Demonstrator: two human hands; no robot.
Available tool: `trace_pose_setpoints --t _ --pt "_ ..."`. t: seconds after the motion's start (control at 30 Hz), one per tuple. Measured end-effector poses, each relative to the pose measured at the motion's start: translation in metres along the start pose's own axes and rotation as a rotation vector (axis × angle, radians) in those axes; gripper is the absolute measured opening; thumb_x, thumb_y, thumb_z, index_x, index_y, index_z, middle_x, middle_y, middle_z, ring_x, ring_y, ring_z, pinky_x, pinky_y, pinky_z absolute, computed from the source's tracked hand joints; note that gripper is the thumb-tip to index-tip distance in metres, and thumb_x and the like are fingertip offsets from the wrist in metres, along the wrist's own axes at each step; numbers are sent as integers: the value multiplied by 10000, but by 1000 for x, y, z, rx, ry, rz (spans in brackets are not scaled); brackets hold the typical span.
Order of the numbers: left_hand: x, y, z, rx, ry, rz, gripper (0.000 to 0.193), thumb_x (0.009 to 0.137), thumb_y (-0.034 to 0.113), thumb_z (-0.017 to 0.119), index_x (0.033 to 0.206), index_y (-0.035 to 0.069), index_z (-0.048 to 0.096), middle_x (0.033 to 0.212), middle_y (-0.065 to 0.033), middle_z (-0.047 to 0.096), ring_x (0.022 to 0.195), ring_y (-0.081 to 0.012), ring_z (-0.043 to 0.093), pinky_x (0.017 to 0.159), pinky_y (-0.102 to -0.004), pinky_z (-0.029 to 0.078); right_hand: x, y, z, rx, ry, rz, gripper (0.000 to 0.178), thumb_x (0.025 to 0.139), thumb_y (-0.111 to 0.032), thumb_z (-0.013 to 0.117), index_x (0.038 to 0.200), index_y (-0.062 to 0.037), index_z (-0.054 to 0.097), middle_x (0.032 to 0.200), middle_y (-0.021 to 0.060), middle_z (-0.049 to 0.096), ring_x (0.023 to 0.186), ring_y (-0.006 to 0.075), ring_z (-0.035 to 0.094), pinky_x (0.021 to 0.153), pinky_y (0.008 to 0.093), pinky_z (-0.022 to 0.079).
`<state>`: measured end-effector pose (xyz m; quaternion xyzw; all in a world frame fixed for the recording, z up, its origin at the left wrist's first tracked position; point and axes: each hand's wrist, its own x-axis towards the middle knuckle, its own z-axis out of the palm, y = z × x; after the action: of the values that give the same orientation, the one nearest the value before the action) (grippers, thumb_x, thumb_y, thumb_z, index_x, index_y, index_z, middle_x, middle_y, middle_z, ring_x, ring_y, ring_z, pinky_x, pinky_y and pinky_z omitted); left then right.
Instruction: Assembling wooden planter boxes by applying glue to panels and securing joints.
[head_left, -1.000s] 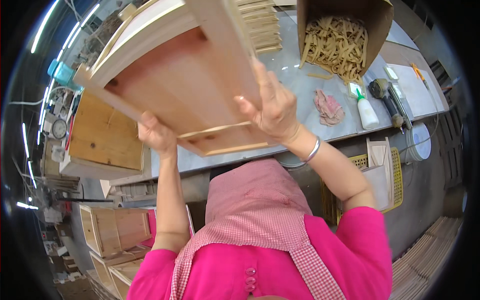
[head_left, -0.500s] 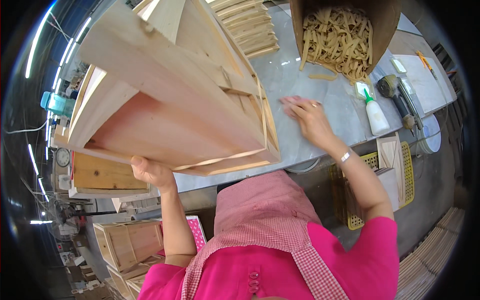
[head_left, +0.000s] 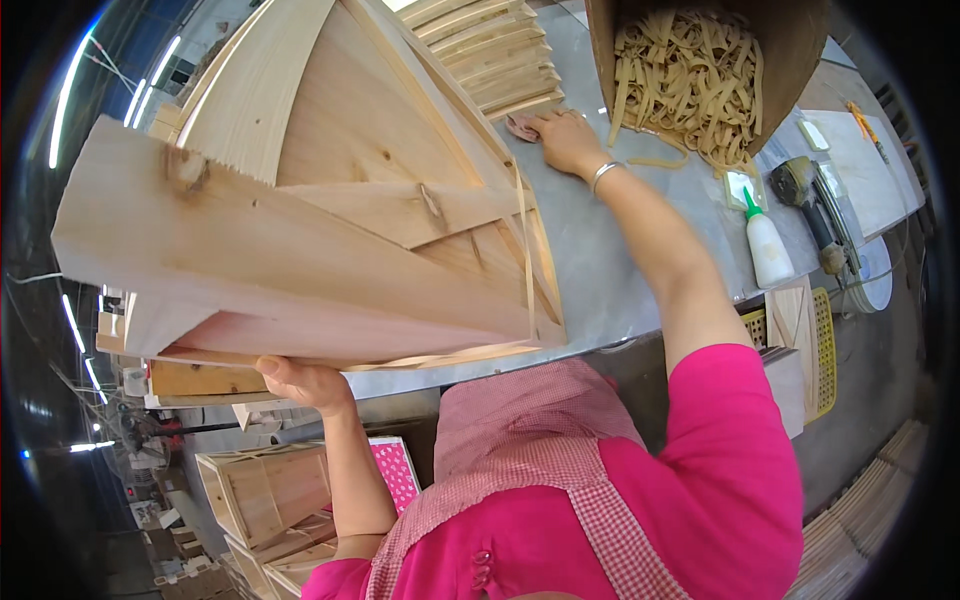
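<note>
A large tapered wooden box (head_left: 300, 250) with a slanting brace across its face fills the left of the view, tilted over the table's near edge. My left hand (head_left: 305, 386) grips its lower edge from below, thumb showing, other fingers mostly hidden. A tan band (head_left: 528, 255) runs round the box's right end. Farther off, my right hand (head_left: 566, 142) presses a crumpled pinkish cloth (head_left: 521, 127) onto the grey tabletop (head_left: 610, 260), beside a stack of wooden pieces (head_left: 495, 55).
A brown carton (head_left: 800, 55) of tan bands (head_left: 690, 85) stands at the back right. Nearer are a green-tipped white glue bottle (head_left: 768, 250) and a nail gun (head_left: 815, 210). A yellow basket (head_left: 824, 350) sits below the table; more wooden boxes (head_left: 270, 490) stand lower left.
My right hand has slid the cloth away from me and leftward over the tabletop. The wooden box in my left hand has tipped, showing more of its braced face.
</note>
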<state>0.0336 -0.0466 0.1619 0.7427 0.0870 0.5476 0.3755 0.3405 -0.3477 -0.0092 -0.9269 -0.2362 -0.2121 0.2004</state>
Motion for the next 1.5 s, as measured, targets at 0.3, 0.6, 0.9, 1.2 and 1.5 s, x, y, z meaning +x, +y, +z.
trace_pose_setpoints --t 0.3,0.6,0.9,1.2,1.5 --pt "4 -17 -13 -27 -129 24 684 1034 626 338 934 -15 556 935 -70 591 863 -162 536 796 -332 468 -160 -89 -105 136 -120 -143 385 800 -12 586 1181 -37 639 1202 141 639 1169 347 558 1030 454 435" --pt "7 1 -9 -110 -144 103 535 1034 493 465 988 -32 557 903 -87 544 844 -173 513 740 -314 423 -144 -55 -103 -55 37 -79 326 830 -67 570 1141 -70 667 1214 130 634 1184 335 565 1028 480 416" --pt "106 126 -61 106 -11 713 378 979 151 547 1321 -7 556 1184 -123 556 1076 -212 565 917 -360 468 -51 -127 -162 655 -123 392 490 995 -402 443 938 27 672 963 326 647 942 500 607 853 545 468" --pt "129 269 45 -27 -985 759 228 977 142 561 1023 -41 688 915 -142 713 863 -212 676 753 -328 547 -59 -135 -124 717 -198 591 617 968 -443 396 931 93 698 987 332 669 1034 486 631 926 491 475" --pt "152 228 71 -496 -1361 620 292 1044 211 495 1065 -37 647 935 -51 667 874 -123 592 829 -282 479 -75 -150 -96 987 23 520 436 1002 -310 463 693 -16 552 577 28 467 522 142 436 485 344 326"
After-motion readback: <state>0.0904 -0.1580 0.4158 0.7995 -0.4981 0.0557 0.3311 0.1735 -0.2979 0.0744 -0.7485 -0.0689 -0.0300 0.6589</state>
